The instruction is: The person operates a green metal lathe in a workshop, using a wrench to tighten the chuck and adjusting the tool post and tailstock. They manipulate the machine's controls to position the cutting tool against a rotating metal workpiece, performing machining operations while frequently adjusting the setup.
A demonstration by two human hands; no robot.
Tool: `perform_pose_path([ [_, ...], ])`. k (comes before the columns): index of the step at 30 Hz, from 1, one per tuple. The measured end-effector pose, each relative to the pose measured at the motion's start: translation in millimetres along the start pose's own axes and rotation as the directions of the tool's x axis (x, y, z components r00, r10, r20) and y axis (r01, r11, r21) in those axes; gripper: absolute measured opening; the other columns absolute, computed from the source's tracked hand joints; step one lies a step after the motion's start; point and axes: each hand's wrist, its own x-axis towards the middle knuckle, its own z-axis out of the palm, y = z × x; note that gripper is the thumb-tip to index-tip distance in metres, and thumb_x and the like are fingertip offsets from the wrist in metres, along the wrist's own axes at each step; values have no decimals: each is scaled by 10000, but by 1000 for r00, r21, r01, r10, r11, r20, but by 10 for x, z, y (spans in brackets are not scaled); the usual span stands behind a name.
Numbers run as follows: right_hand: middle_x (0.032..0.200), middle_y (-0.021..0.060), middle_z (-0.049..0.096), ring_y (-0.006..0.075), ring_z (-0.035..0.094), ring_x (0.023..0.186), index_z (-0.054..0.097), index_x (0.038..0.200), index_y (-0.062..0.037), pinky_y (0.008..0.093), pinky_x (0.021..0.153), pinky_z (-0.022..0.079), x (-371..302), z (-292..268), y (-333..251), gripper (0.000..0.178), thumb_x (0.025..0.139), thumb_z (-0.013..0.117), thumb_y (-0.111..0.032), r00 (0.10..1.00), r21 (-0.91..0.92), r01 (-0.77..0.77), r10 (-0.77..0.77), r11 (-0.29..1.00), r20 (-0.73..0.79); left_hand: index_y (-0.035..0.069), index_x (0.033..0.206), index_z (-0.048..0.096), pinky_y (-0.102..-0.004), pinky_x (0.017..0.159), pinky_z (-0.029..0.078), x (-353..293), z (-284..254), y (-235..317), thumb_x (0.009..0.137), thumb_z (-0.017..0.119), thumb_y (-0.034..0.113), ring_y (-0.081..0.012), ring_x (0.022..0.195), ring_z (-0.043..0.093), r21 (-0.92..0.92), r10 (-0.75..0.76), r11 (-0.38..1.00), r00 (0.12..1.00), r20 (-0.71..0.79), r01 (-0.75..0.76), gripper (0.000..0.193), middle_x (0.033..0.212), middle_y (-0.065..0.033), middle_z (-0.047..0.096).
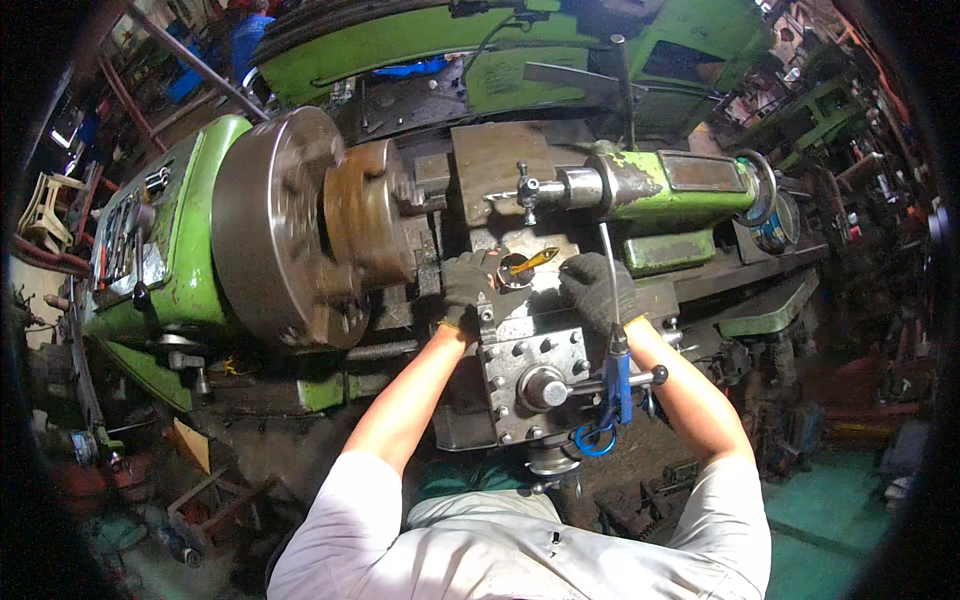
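Note:
Dark work gloves cover both my hands over the lathe's cross slide. My left hand [468,287] curls against the left side of a small round dark container [515,270], its fingers at the rim. A yellow-handled tool [534,261], perhaps a brush, leans out of the container toward the right. To the right, my right hand [600,288] has its fingers bent together beside a thin metal nozzle tube; anything inside them is hidden. Left of my hands, the large chuck [282,225] and the brownish round workpiece [370,212] look smeared by rotation.
Nearest me is the square tool post [538,385] with its black-knobbed lever. A blue air gun [618,385] with a coiled hose hangs at its right. The green tailstock [670,185] stands at right. Tools lie on the green headstock [185,200]. Another green machine [540,75] is behind.

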Motion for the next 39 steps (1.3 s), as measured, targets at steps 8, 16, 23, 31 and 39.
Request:
perform_pose_path([
  [8,1099,164,712,305,716,977,689,1220,-50,402,825,571,17,-183,-143,496,801,836,-270,992,198,-16,-8,980,123,42,1161,688,-421,775,562,8,364,-163,943,674,313,-286,959,703,-44,370,921,905,-210,-387,348,1051,-142,723],
  [16,1090,134,703,287,672,976,693,1115,-31,394,880,538,403,-1286,1049,214,945,684,-160,683,-252,-131,-96,959,-724,95,921,721,-405,713,537,31,326,-186,740,817,438,-282,802,688,-558,67,825,996,-55,-87,400,845,-105,702],
  [23,1409,292,564,474,535,1312,549,1407,14,521,1082,420,1197,-2629,3457,858,901,554,-680,622,-205,-751,568,628,-538,121,1012,734,-448,751,538,82,478,-480,703,811,539,-334,835,697,-273,256,916,953,-164,-293,525,878,-122,710],
  [31,1449,268,540,448,531,1325,481,1502,-75,518,1063,422,1361,-2443,4164,904,919,427,-764,619,-242,-766,580,596,-530,149,1159,737,-381,755,537,-58,616,-910,893,710,361,-254,914,703,-273,216,943,974,70,-190,341,1021,-37,740],
  [39,1454,259,544,452,509,1351,445,1534,-100,511,1103,391,1206,-2569,4389,939,893,462,-786,611,-171,-730,520,661,-597,157,1202,728,-404,816,525,-84,845,-1226,871,706,381,-254,979,686,-380,190,904,980,-53,-196,400,1104,-64,728],
])
